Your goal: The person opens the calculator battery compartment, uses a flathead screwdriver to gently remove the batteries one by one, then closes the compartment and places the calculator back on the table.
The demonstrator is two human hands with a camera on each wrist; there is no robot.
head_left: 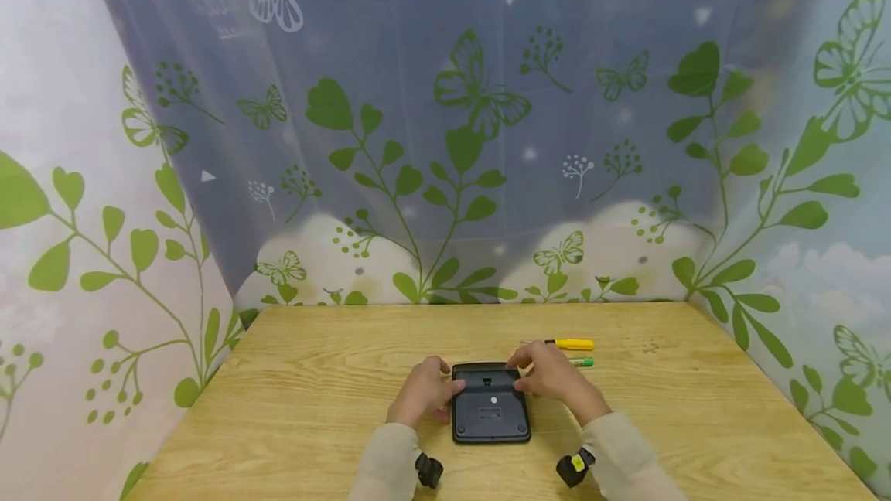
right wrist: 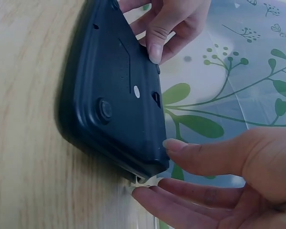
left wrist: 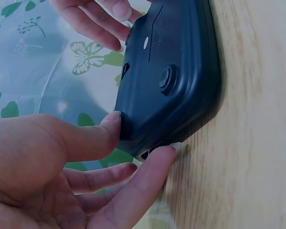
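A black calculator (head_left: 491, 424) lies underside up on the wooden table, showing its round feet, a small white sticker and a latch slot. At its far left corner my left hand (head_left: 423, 393) holds the edge, thumb on the underside and index finger at the side. Across from it, my right hand (head_left: 552, 374) grips the far right corner in a similar way. In the left wrist view the left thumb (left wrist: 97, 138) presses on the calculator's corner. The right thumb (right wrist: 205, 155) touches the other corner in the right wrist view. The calculator's front face is hidden.
Beyond the right hand lie a yellow-handled screwdriver (head_left: 575, 345) and a green-handled tool (head_left: 582, 362), partly hidden by that hand. Several tiny pieces, perhaps screws (head_left: 650, 348), lie farther right. A patterned curtain (head_left: 445, 176) stands behind the table (head_left: 313, 377).
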